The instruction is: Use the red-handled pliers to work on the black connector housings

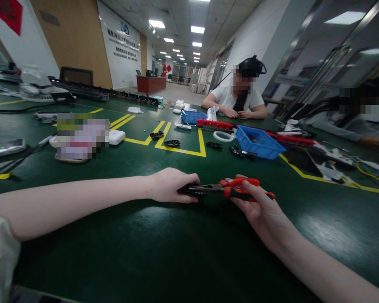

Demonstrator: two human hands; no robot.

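Observation:
My left hand (172, 185) pinches a small black plastic part (194, 192) above the green table. In my right hand (259, 206) are long-nose pliers (240, 189) with red and black handles. Their jaws point left and lie against the black part; whether they clamp it I cannot tell. Beyond my hands, similar black parts lie on the table: one (172, 143) inside a yellow-taped outline, another (157, 134) to its left, and one (214, 145) to its right. My left fingers hide some of the held part.
A blue bin (260, 143) stands at the right beside a roll of white tape (223, 136), with a second blue bin (194, 117) farther back. Left are a phone (82, 141) and a white case (116, 136). A person (236, 92) sits across the table (139, 252); another is at right.

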